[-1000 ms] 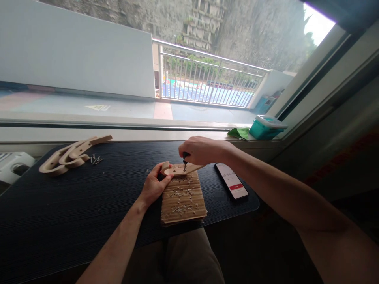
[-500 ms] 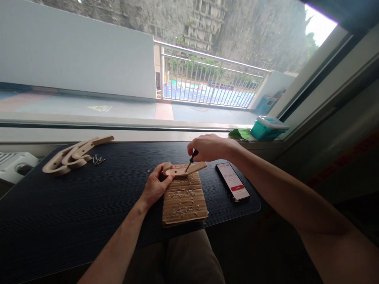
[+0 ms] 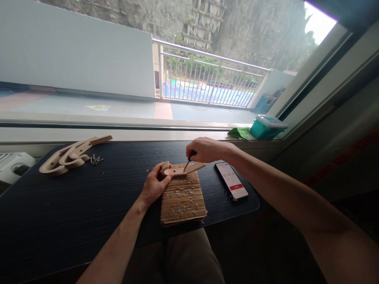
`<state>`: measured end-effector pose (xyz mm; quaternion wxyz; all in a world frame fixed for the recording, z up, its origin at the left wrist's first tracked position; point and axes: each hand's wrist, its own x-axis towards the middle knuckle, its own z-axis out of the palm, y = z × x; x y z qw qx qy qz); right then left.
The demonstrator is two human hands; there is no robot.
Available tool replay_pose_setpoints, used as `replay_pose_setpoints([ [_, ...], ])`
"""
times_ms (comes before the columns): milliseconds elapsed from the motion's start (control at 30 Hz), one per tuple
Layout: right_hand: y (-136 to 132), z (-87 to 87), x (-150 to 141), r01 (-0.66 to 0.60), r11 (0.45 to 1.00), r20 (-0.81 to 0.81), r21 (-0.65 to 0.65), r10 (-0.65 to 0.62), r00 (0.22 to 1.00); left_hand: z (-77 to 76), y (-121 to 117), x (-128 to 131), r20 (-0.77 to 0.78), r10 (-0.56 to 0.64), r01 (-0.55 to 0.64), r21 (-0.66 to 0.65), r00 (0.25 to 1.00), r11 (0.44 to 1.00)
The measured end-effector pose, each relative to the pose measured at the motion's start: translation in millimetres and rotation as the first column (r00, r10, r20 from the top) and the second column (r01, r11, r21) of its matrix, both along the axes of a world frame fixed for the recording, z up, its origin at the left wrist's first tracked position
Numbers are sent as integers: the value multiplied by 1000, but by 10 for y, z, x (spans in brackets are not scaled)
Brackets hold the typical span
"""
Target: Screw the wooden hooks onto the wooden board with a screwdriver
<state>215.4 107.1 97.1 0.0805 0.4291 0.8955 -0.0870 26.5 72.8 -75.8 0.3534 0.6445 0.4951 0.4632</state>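
Our right hand (image 3: pixel 205 150) has swung outward, leaning the screwdriver (image 3: pixel 192 153) pinched in its fingers. Below that grip, our left hand (image 3: pixel 153 186) pinches the wooden hook's (image 3: pixel 194 169) curled end over the cardboard (image 3: pixel 183 199); we seem mid-driving, which calls for straightening the shaft.

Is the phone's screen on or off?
On: the phone shows a lit white display with timer-like digits and a red button.
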Motion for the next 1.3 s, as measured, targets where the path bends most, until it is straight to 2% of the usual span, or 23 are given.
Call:
replay_pose_setpoints([
  [133, 27, 5, -16, 33, 999, 46, -19, -32, 998, 2, -1, -2, 3, 6, -6, 5, 1000, 1000],
  [300, 60, 7, -61, 88, 996, 100, 28, -90, 991, -11, 3, 8, 1, 6, -6, 4, 1000, 1000],
  [467, 10, 90, -115, 66, 997, 192, 44, -73, 979, -45, -8, -14, 58, -17, 18, -6, 998, 1000],
  [567, -37, 100, -129, -3, 999, 130, 40, -2, 992, 67, -35, -34, -99, 79, -64, 145, 992, 987],
  [600, -50, 92, -131, -23, 999, 103, 40, 19, 994, 133, -42, -30, -188, 114, -69, 232, 976, 970],
  [667, -71, 66, -129, -45, 998, 72, 46, 42, 997, 282, -46, 4, -383, 135, 11, 356, 914, 935],
  [733, -87, 41, -123, -48, 998, 64, 50, 45, 997, 414, -29, 72, -556, 93, 135, 354, 826, 926],
  [800, -98, 25, -114, -42, 997, 68, 59, 38, 997, 502, 1, 156, -659, 75, 178, 309, 749, 934],
  [1067, -95, 97, -146, 37, 996, 87, 87, -45, 995, 622, 57, 325, -811, 50, 166, 179, 582, 970],
  [1200, -100, 161, -170, -15, 998, 129, 56, 8, 992, 654, 60, 328, -826, 33, 166, 152, 563, 974],
  [1300, -91, 144, -161, -46, 998, 126, 47, 40, 991, 663, 63, 337, -822, 34, 162, 153, 568, 975],
])
